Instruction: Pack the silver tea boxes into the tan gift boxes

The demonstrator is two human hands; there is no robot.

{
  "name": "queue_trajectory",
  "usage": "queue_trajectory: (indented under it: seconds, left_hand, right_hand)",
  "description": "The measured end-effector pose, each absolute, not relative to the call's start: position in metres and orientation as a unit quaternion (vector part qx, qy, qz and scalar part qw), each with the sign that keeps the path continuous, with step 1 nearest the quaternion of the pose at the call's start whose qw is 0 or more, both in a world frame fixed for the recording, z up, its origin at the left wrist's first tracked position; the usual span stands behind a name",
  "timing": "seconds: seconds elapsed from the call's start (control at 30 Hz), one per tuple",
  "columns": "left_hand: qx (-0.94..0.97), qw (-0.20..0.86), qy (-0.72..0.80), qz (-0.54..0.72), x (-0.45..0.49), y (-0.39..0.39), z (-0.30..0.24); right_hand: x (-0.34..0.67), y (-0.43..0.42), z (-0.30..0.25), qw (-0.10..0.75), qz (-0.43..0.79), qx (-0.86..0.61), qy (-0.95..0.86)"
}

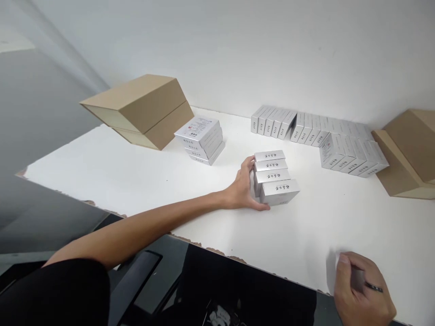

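My left hand [242, 184] reaches across the white table and spans a short row of silvery-white cartons [277, 186] standing on edge. Its thumb lies at the near carton and its fingers at the far left end of the row, closed around them. Dark printed characters show on the top faces; the nearest carton sits slightly askew. My right hand [363, 290], with a dark ring on one finger, is curled closed by the front table edge. No object shows in it. Left of the row stands a stack of like cartons [200, 138].
A brown box [142, 111] stands tilted at the back left, and another brown box [408, 154] at the right. Along the wall runs a long row of cartons [306, 127], with a shorter group of cartons [351, 154] before it. The table's front edge [217, 251] is chipped.
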State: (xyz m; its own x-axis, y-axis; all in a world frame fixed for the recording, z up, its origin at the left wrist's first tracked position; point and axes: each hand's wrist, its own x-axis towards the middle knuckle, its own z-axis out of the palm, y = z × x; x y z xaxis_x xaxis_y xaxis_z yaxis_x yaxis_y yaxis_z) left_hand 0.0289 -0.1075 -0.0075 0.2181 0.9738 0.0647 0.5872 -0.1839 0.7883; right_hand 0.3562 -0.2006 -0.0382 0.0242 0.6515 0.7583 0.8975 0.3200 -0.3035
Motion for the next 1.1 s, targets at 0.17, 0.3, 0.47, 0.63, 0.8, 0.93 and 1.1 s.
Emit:
queue_trajectory:
  seconds: [0.17,0.3,0.47,0.63,0.8,0.93,1.1]
  left_hand:
    - [0.708,0.316,0.541,0.326,0.031,-0.11,0.007]
    - [0.716,0.268,0.604,0.225,0.027,-0.117,0.057]
    - [0.756,0.219,0.613,0.066,0.037,-0.121,0.103]
    - [0.757,0.215,0.613,0.074,0.042,-0.126,0.096]
    - [0.714,0.298,0.612,0.165,0.017,-0.136,0.066]
    - [0.721,0.317,0.548,0.28,0.003,-0.13,0.019]
    - [0.722,0.311,0.521,0.333,0.015,-0.121,-0.016]
  right_hand:
    - [0.359,-0.202,-0.042,0.438,-0.118,-0.566,-0.688]
    - [0.361,-0.204,-0.042,0.435,-0.116,-0.57,-0.688]
    - [0.359,-0.203,-0.04,0.446,-0.121,-0.568,-0.68]
    - [0.36,-0.202,-0.043,0.447,-0.118,-0.571,-0.679]
    - [0.363,-0.203,-0.046,0.448,-0.115,-0.565,-0.683]
    - [0.363,-0.204,-0.046,0.441,-0.109,-0.569,-0.686]
    - [0.362,-0.203,-0.044,0.433,-0.126,-0.568,-0.689]
